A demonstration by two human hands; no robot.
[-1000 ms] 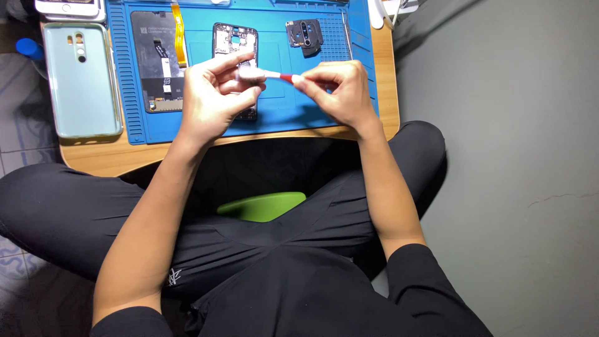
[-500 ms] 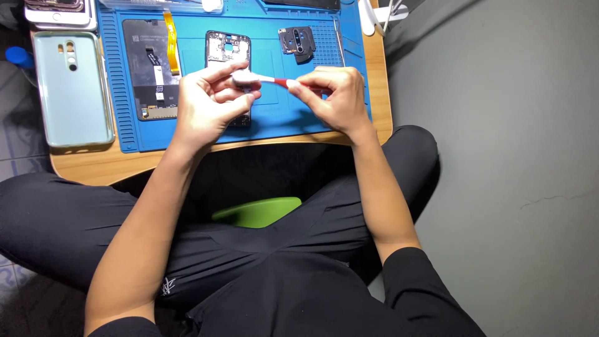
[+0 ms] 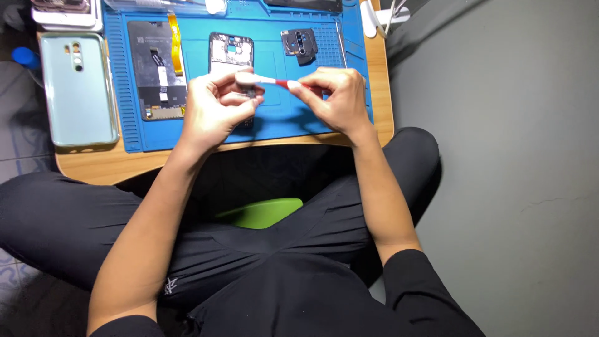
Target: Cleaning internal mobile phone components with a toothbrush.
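A small white tube with a red cap (image 3: 269,81) sits in the upper middle of the frame, held level above the blue work mat (image 3: 293,118): the left hand (image 3: 215,112) pinches its white body between thumb and fingers, and the right hand (image 3: 334,100) grips the red end with its fingertips, so both hands are closed on the tube. Just behind the left hand lies an opened phone frame (image 3: 231,53), partly hidden by the fingers, with a dark camera module piece (image 3: 299,45) to its right and a phone board with a yellow ribbon cable (image 3: 161,68) to its left, all lying apart on the mat. The mat covers most of the small wooden table (image 3: 100,165), leaving a bare strip of wood along the near edge and at the lower left corner; the mat's right edge runs close to the table's right rim. At the left of the frame, off the mat, a pale green phone back cover (image 3: 78,90) lies flat, near the table's left edge. Beyond the right rim there is open grey floor (image 3: 499,156). Below the table the person's crossed legs in black and a green seat (image 3: 262,212) fill the lower frame. Against half a second ago, the hands and tube keep the same grip and place over the mat, and the parts have not shifted
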